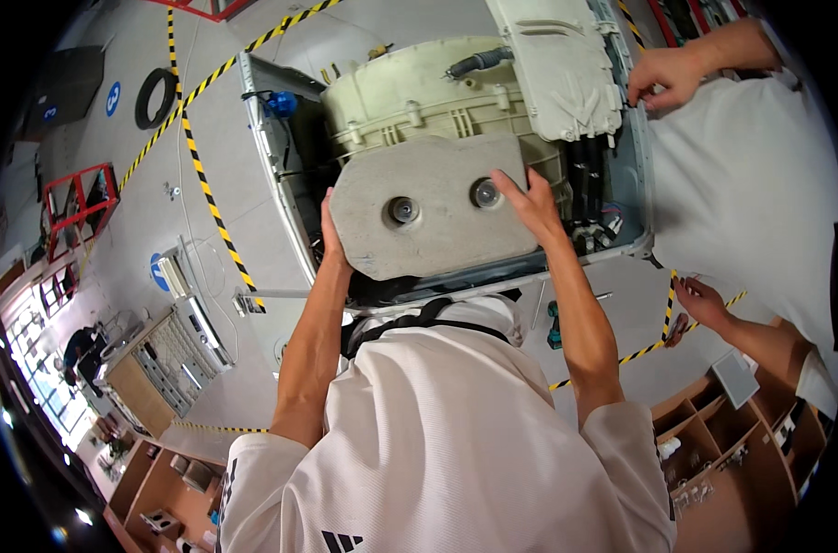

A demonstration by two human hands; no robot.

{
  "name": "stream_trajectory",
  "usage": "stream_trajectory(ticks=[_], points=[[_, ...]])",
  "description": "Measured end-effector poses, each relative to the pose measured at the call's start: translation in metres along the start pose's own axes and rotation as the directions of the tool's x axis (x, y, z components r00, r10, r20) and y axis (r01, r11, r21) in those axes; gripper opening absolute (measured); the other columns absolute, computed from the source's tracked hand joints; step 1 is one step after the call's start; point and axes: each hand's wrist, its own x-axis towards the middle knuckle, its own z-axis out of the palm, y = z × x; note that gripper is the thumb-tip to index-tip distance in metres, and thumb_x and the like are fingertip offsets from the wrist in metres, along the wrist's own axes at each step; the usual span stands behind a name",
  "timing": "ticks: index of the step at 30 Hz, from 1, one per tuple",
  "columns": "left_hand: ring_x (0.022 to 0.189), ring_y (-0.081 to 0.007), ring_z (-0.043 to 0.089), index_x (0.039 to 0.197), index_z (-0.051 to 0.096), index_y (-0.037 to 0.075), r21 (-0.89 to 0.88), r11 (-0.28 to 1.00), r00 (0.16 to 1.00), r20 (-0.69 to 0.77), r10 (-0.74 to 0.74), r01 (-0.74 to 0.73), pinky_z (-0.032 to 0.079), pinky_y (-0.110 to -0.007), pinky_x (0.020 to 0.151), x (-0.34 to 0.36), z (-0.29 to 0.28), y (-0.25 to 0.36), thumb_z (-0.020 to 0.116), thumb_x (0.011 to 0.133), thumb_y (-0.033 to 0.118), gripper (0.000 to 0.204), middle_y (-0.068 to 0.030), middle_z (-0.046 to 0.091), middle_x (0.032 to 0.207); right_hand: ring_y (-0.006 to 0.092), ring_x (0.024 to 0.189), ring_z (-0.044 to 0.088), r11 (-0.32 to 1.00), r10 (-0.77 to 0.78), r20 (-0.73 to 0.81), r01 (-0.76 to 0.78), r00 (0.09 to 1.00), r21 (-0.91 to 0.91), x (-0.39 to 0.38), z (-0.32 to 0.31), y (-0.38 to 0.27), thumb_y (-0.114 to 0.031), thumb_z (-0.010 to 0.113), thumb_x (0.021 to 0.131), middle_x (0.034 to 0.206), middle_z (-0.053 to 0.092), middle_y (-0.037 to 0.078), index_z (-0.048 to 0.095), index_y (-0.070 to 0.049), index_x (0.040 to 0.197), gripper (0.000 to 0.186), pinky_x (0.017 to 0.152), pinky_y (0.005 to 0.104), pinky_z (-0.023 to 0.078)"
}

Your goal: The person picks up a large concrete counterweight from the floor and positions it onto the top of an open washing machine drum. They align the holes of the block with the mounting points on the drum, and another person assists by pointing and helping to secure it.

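Note:
A grey concrete counterweight with two round recesses lies across the front of a cream plastic washing machine tub. A bolt head or shiny fitting shows inside each recess. My left hand grips the block's left edge, most of its fingers hidden. On the other side, my right hand clasps the right edge, thumb on the face beside the right recess. Around the tub stands an open metal cabinet. A white plastic housing sits at its upper right, with black hoses below.
At the right, a co-worker's hand rests by the cabinet edge; their other hand hangs lower. A green power tool is near my right forearm. Wooden compartment boxes, a black rubber ring and striped floor tape surround the machine.

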Motion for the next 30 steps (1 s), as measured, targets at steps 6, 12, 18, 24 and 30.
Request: stream_trajectory(ticks=[6,12,18,24,30], points=[[0.110,-0.0283,0.056,0.133,0.048,0.009,-0.087,0.994,0.995,0.077,-0.067,0.074,0.047,-0.044,0.093,-0.007,0.006,0.001,0.034,0.092,0.057,0.064,-0.0120,0.056,0.126,0.0231,0.100,0.062,0.998,-0.002,-0.006,0.002,1.000,-0.063,0.000,0.000,-0.008,-0.047,0.070,0.077,0.107,0.067,0.014,0.062,-0.001,0.116,0.061,0.088,0.0326,0.045],[0.111,-0.0287,0.056,0.133,0.047,0.008,-0.078,0.995,0.995,0.083,-0.052,0.059,0.046,-0.044,0.094,-0.006,-0.001,-0.002,0.033,0.093,0.057,0.065,-0.0125,0.056,0.127,0.0242,0.098,0.063,0.989,-0.038,-0.012,0.036,0.999,-0.146,-0.004,0.001,-0.007,-0.048,0.070,0.077,0.104,0.068,0.014,0.062,-0.002,0.115,0.060,0.087,0.0333,0.046],[0.110,-0.0283,0.056,0.132,0.048,0.008,-0.063,0.996,0.997,0.049,-0.054,0.057,0.046,-0.043,0.094,-0.009,-0.001,-0.003,0.034,0.092,0.057,0.065,-0.0128,0.056,0.126,0.0233,0.096,0.064,0.989,-0.049,-0.022,0.045,0.999,-0.143,-0.003,0.003,-0.006,-0.046,0.070,0.078,0.103,0.068,0.014,0.063,-0.003,0.114,0.057,0.086,0.0325,0.046],[0.110,-0.0277,0.056,0.130,0.050,0.010,-0.095,0.992,0.994,0.078,-0.077,0.085,0.045,-0.043,0.096,-0.002,-0.003,-0.002,0.037,0.092,0.054,0.060,-0.0106,0.057,0.124,0.0218,0.097,0.063,0.990,-0.043,-0.051,0.036,0.998,-0.134,-0.003,0.003,-0.005,-0.046,0.069,0.079,0.104,0.068,0.012,0.063,-0.004,0.115,0.055,0.086,0.0317,0.046],[0.112,-0.0289,0.055,0.134,0.047,0.008,-0.101,0.992,0.991,0.115,-0.063,0.075,0.044,-0.043,0.097,-0.002,0.000,-0.002,0.035,0.092,0.057,0.065,-0.0128,0.055,0.127,0.0237,0.096,0.063,0.991,-0.033,-0.072,0.024,0.997,-0.130,-0.004,0.004,-0.016,-0.049,0.065,0.082,0.102,0.069,0.013,0.063,-0.003,0.114,0.056,0.087,0.0326,0.046]])
